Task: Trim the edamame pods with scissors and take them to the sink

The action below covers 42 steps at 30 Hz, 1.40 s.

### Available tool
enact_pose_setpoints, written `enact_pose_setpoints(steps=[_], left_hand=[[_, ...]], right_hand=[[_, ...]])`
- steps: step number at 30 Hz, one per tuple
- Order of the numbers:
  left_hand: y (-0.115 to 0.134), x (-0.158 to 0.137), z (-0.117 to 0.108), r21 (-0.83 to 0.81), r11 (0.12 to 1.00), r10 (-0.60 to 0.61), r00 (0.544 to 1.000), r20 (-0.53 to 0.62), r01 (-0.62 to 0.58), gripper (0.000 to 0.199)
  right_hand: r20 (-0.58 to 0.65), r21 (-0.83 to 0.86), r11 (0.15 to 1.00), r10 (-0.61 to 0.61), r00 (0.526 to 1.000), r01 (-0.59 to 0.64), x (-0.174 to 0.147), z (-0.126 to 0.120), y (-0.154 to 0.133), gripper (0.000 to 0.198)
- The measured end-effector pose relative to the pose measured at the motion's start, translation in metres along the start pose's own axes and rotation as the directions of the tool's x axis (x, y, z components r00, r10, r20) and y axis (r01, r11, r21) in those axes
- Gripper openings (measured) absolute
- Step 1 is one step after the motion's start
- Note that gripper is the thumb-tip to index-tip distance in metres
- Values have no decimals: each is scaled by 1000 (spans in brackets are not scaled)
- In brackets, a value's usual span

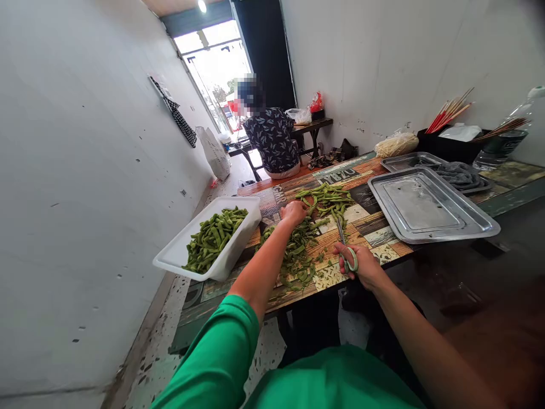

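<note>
In the head view, right of centre, my right hand (365, 264) grips green-handled metal scissors (341, 233) by slender green pods (330, 196); I can't tell what my left hand (293, 212), at centre, pinches. Straying fingers could get nicked.

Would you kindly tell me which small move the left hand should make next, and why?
Probably bring one pod from the loose pile of slender green pods to the pale-green-handled metal scissors. The right hand holds them with the blades beside that pile, and the left hand is at its near side; whether it grips a pod is unclear.
</note>
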<state>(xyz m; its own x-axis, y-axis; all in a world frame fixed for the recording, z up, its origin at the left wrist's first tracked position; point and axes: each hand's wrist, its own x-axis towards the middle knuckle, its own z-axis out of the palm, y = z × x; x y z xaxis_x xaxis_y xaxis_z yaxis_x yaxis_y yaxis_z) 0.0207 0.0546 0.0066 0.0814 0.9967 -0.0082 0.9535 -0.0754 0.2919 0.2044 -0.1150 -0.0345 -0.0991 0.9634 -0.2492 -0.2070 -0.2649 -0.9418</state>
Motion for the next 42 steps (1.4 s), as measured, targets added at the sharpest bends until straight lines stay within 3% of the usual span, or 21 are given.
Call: enact_pose_setpoints(steps=[7, 11, 16, 18, 22, 26, 29, 35, 42], left_hand=[[10, 8, 18, 91, 996, 22, 1000, -5, -22, 37], [10, 5, 11, 86, 988, 118, 989, 92, -126, 40], [-4, -13, -4, 107, 988, 113, 993, -21, -111, 23], [-8, -23, -7, 90, 978, 185, 981, 62, -190, 15], [-10, -37, -9, 9, 933, 347, 903, 254, -361, 20], [-10, -42, -12, 14, 935, 346, 924, 165, -353, 23], [-11, -48, -15, -120, 933, 348, 936, 56, -340, 21], [-5, -77, -7, -487, 837, 293, 956, 18, -248, 20], [2, -102, -1, -616, 774, 208, 978, 24, -149, 18]], right_hand=[[-4, -25, 999, 20, 1000, -20, 1, 2, 0, 43], [21, -28, 1000, 5, 1000, -4, 1, -1, 2, 42], [27, -32, 999, 5, 1000, -4, -1, -1, 0, 42], [15, -36, 999, 13, 1000, -13, -1, 0, -1, 42], [8, -49, 999, 4, 1000, -4, 0, 2, 0, 44], [16, -77, 997, -5, 1000, 6, 2, 2, 2, 45], [55, -132, 991, 23, 998, -16, 3, 3, 1, 46], [109, -204, 979, 49, 993, -26, 4, 14, -7, 49], [96, -203, 979, 27, 995, -7, 3, 20, -7, 49]])
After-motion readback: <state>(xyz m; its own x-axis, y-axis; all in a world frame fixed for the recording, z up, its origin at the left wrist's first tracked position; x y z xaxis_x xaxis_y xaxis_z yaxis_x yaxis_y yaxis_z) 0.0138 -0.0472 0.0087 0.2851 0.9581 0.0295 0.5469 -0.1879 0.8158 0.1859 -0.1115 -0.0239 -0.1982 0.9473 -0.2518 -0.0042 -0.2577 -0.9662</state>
